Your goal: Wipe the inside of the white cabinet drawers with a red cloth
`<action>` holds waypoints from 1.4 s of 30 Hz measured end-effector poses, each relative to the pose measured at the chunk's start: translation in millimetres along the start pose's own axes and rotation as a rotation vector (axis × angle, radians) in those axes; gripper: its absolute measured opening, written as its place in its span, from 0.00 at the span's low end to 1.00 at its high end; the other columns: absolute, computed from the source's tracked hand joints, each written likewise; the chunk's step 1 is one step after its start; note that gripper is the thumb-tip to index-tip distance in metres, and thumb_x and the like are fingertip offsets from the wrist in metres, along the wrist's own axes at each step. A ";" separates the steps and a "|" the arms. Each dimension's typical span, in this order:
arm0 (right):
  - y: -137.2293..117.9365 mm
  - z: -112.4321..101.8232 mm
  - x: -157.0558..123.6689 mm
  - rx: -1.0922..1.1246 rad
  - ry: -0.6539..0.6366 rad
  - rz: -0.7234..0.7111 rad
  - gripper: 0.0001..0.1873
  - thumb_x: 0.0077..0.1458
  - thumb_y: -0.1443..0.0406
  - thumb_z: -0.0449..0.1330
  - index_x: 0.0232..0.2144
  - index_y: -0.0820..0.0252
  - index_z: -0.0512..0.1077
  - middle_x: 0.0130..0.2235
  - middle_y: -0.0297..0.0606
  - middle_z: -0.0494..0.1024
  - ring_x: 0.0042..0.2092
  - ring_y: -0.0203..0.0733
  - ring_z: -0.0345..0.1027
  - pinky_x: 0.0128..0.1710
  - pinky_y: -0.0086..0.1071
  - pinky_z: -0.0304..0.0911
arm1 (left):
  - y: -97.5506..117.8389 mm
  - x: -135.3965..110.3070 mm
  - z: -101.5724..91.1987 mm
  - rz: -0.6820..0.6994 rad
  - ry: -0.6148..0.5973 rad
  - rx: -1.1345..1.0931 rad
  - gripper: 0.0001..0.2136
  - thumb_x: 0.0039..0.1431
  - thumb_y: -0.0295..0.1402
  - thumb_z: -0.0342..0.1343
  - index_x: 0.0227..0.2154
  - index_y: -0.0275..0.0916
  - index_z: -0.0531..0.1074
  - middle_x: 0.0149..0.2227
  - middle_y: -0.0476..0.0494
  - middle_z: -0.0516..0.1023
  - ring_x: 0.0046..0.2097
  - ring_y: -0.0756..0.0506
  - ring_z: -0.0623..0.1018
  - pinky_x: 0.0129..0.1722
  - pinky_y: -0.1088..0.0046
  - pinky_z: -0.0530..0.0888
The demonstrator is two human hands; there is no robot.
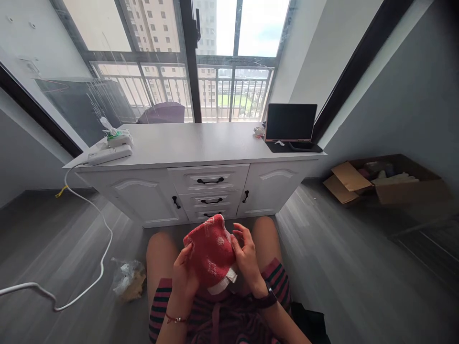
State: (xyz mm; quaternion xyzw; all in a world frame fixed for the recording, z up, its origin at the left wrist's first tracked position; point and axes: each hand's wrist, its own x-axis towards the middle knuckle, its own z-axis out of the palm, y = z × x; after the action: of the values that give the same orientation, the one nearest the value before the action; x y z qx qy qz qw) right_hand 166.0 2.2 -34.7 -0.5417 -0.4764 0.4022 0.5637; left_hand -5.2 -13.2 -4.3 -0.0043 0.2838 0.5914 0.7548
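Note:
Above my lap I hold a red towel-like cloth [210,251] with whitish patterned patches. A white strip and a small white tag [231,275] show along its lower edge. My left hand [184,272] grips the cloth's left side, thumb on top and the other fingers hidden behind it. At the right edge, my right hand [245,251] pinches the fabric between thumb and fingers, some fingertips raised. The cloth is spread between both hands, and its underside is out of sight.
A white cabinet [193,143] with black handles stands ahead. On it are a tablet [291,122], a power strip [110,154] and a tissue pack [119,137]. An open cardboard box [409,191] sits right; a white cable [107,234] and clear plastic bag [125,274] lie left.

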 end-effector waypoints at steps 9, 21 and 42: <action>-16.6 11.1 -14.1 0.111 -0.414 -0.007 0.38 0.54 0.59 0.65 0.64 0.51 0.56 0.64 0.40 0.62 0.63 0.46 0.57 0.64 0.41 0.53 | -16.8 4.1 10.5 0.082 0.167 0.157 0.08 0.51 0.29 0.61 0.36 0.37 0.79 0.36 0.43 0.84 0.36 0.43 0.82 0.41 0.66 0.77; -6.3 19.5 -11.3 0.387 -0.367 0.226 0.26 0.49 0.62 0.68 0.51 0.55 0.69 0.47 0.35 0.76 0.47 0.42 0.68 0.50 0.35 0.63 | -22.4 16.9 -1.7 0.370 0.090 0.569 0.20 0.53 0.39 0.64 0.49 0.46 0.70 0.51 0.46 0.77 0.53 0.44 0.75 0.51 0.71 0.72; 13.4 -3.7 14.5 0.438 -0.682 0.555 0.33 0.39 0.62 0.73 0.50 0.60 0.73 0.44 0.36 0.78 0.43 0.41 0.70 0.44 0.32 0.63 | -13.4 46.9 -3.8 0.356 0.241 0.679 0.17 0.41 0.35 0.72 0.36 0.39 0.78 0.36 0.46 0.83 0.37 0.49 0.79 0.37 0.78 0.75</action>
State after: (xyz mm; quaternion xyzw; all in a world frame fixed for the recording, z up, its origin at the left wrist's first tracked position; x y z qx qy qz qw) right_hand 173.6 16.6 -46.5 -0.3545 -0.3755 0.7824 0.3480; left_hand 11.7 23.2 -32.2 0.2255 0.5459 0.5807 0.5604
